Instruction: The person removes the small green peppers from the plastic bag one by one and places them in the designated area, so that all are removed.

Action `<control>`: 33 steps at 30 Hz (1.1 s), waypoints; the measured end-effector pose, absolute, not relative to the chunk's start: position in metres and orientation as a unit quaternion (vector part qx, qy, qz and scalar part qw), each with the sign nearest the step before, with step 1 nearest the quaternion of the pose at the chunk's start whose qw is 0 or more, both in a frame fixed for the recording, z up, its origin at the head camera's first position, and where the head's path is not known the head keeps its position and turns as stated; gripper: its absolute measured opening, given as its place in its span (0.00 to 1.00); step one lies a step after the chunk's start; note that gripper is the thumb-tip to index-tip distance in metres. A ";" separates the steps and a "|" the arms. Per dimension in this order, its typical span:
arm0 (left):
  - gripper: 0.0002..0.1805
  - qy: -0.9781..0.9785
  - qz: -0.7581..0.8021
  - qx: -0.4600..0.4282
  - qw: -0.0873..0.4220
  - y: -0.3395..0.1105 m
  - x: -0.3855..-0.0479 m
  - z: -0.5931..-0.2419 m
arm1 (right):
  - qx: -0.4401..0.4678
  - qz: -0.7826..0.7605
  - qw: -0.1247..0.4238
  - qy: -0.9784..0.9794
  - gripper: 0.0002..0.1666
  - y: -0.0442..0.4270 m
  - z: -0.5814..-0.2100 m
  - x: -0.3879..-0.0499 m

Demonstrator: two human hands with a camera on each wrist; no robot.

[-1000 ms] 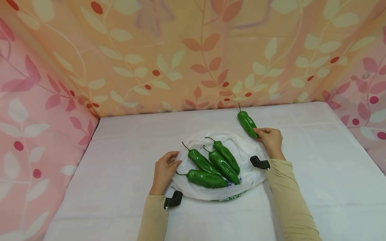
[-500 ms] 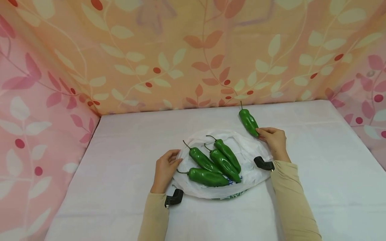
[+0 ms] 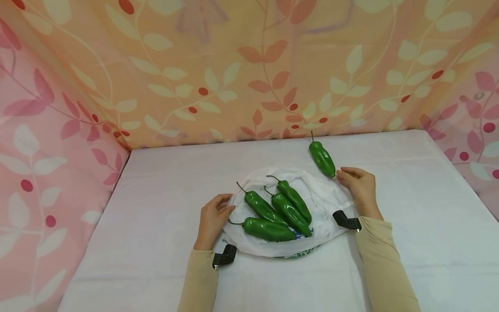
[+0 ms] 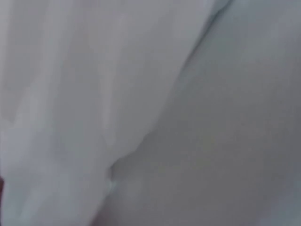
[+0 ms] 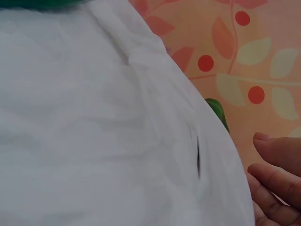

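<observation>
Four-sided folds of a white plastic bag spread over the middle of the table, with several green peppers lying on or in it. My left hand holds the bag's left edge between thumb and fingers. Beyond the bag, at the back right, a single green pepper lies on the cloth, stem away from me. My right hand is just right of that pepper's near tip, holding nothing. In the right wrist view its thumb and fingers stand apart beside the bag. The left wrist view shows only white bag and cloth.
A white cloth covers the table. Patterned curtains rise behind the far edge and along both sides. A small black camera sits on the right wrist and another black camera on the left.
My right hand has let go of the single pepper and drawn back slightly to the right. That pepper stays at the back right. My left hand keeps its place at the bag's edge.
</observation>
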State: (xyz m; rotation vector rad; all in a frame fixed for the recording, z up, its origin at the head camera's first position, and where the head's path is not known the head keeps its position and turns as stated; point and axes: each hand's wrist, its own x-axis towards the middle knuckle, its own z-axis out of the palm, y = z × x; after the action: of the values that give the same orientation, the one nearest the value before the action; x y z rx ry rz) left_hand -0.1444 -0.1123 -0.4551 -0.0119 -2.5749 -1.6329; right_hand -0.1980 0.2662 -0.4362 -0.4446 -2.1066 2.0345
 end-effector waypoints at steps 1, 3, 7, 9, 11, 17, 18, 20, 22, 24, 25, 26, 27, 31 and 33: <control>0.16 -0.845 -0.532 -0.003 0.047 -0.113 -0.144 -0.456 | -0.151 0.675 0.091 -0.717 0.27 0.266 -0.436 -0.196; 0.16 -0.847 -0.530 -0.002 0.046 -0.113 -0.145 -0.455 | -0.149 0.658 0.094 -0.732 0.27 0.266 -0.436 -0.192; 0.16 -0.851 -0.524 0.004 0.046 -0.116 -0.144 -0.455 | -0.125 0.665 0.094 -0.730 0.25 0.266 -0.433 -0.184; 0.16 -0.852 -0.522 0.009 0.045 -0.118 -0.144 -0.456 | -0.106 0.683 0.092 -0.716 0.20 0.266 -0.430 -0.181; 0.17 -0.851 -0.523 0.014 0.043 -0.119 -0.144 -0.457 | -0.091 0.705 0.089 -0.698 0.15 0.265 -0.428 -0.179; 0.17 -0.846 -0.532 0.023 0.034 -0.123 -0.143 -0.456 | -0.066 0.711 0.075 -0.696 0.18 0.256 -0.420 -0.171; 0.17 -0.845 -0.533 0.025 0.033 -0.124 -0.143 -0.456 | -0.062 0.711 0.073 -0.696 0.19 0.254 -0.418 -0.170; 0.17 -0.843 -0.536 0.027 0.031 -0.124 -0.144 -0.456 | -0.050 0.714 0.068 -0.695 0.21 0.250 -0.415 -0.168; 0.17 -0.842 -0.538 0.027 0.031 -0.124 -0.144 -0.456 | -0.039 0.711 0.063 -0.700 0.21 0.246 -0.413 -0.166; 0.17 -0.840 -0.541 0.026 0.031 -0.125 -0.144 -0.457 | -0.029 0.701 0.058 -0.710 0.21 0.242 -0.412 -0.165; 0.17 -0.840 -0.541 0.026 0.030 -0.125 -0.144 -0.456 | -0.026 0.696 0.055 -0.716 0.22 0.241 -0.412 -0.165; 0.17 -0.841 -0.540 0.026 0.031 -0.125 -0.144 -0.456 | -0.022 0.690 0.052 -0.722 0.22 0.239 -0.412 -0.165; 0.17 -0.841 -0.540 0.025 0.031 -0.126 -0.144 -0.456 | -0.018 0.682 0.051 -0.730 0.21 0.237 -0.412 -0.165; 0.17 -0.842 -0.539 0.023 0.030 -0.126 -0.143 -0.454 | -0.003 0.668 0.045 -0.743 0.20 0.231 -0.411 -0.165; 0.17 -0.841 -0.540 0.024 0.028 -0.127 -0.143 -0.454 | 0.005 0.667 0.042 -0.744 0.19 0.228 -0.411 -0.164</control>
State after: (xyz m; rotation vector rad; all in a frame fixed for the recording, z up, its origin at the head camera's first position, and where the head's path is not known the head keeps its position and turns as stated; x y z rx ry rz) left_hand -0.1431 -0.1265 -0.4539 0.0734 -2.5970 -1.6660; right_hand -0.1642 0.2285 -0.4108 0.0167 -2.2780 2.0407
